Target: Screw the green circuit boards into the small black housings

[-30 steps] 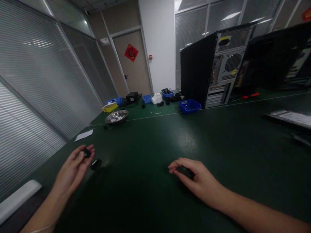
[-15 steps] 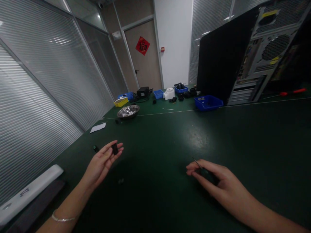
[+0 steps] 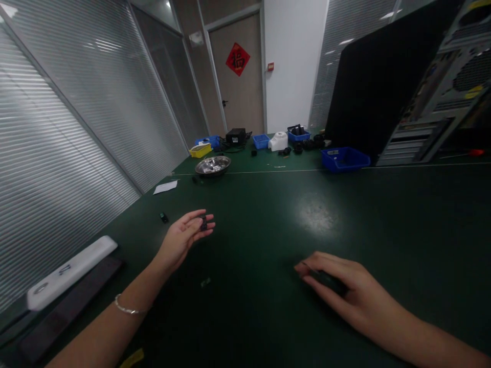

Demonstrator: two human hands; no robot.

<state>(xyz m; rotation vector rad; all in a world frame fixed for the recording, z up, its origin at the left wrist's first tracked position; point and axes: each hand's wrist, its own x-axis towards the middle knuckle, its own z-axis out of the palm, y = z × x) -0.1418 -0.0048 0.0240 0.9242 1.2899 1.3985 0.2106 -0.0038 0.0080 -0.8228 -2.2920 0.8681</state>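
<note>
My left hand (image 3: 184,237) is raised over the table, palm partly up, with a small dark rectangular piece (image 3: 203,223) pinched between thumb and fingers. What kind of piece it is cannot be made out. Low over the tabletop at the right, my right hand (image 3: 341,286) is closed around a screwdriver (image 3: 329,280) with a dark handle. Its thin shaft runs toward my fingertips and is mostly covered by them. On the table below my left hand lies a small, faintly shiny piece (image 3: 206,282). A small dark green and black item (image 3: 163,217) lies left of that hand.
A white bar-shaped device (image 3: 72,271) and a dark flat slab (image 3: 72,306) lie at the left. Farther back stand a metal dish (image 3: 213,171), a blue bin (image 3: 345,166), a yellow tray (image 3: 200,154) and a white housing (image 3: 278,141). An opened computer case (image 3: 387,92) rises at the right.
The view has shifted, so the background sits farther right and higher. My left hand appears farther right and slightly up with the dark piece. The screwdriver's shaft now shows less beyond my right fingers.
</note>
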